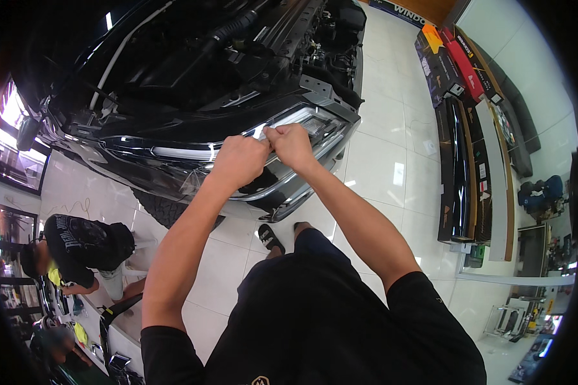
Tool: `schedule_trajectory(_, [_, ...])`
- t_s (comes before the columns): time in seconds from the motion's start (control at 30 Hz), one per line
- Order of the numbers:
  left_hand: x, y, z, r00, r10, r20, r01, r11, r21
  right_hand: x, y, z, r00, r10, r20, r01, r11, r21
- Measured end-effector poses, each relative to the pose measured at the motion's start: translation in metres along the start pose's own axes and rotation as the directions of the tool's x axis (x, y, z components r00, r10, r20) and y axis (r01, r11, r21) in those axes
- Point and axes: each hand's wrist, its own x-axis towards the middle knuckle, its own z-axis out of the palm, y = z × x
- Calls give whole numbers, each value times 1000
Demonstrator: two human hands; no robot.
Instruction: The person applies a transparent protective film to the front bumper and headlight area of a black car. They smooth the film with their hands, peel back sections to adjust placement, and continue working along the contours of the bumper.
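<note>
My left hand (241,162) and my right hand (290,146) meet over the headlight (321,127) at the front corner of a black car. The fingertips of both are pinched together, almost touching each other. Whatever is between them is too small or too hidden to make out. Below the hands runs the glossy black bumper (292,196). Shiny, see-through creases (192,181) show on the bodywork just left of my left hand.
The engine bay (192,58) lies exposed beyond the headlight, with a pale rod (119,58) slanting across it. Long boxes (456,170) stand along the right wall. A tyre (157,206) shows under the car. At left a person (87,250) bends over a table; another is partly visible below.
</note>
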Motion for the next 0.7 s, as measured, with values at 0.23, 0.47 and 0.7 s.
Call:
schedule_trajectory(0.23, [-4,5,0,998,-49,35,48,999,21,-13,-2,-5,1000,8,-11,-8,1000,-21])
schedule_trajectory(0.47, [9,15,-41,955,-183,232,203,977,-66,-20,6,3,999,-4,-45,13,978,210])
schedule_trajectory(0.7, [103,21,-61,791,-420,445,399,905,144,-24,4,2,997,-12,-73,29,971,238])
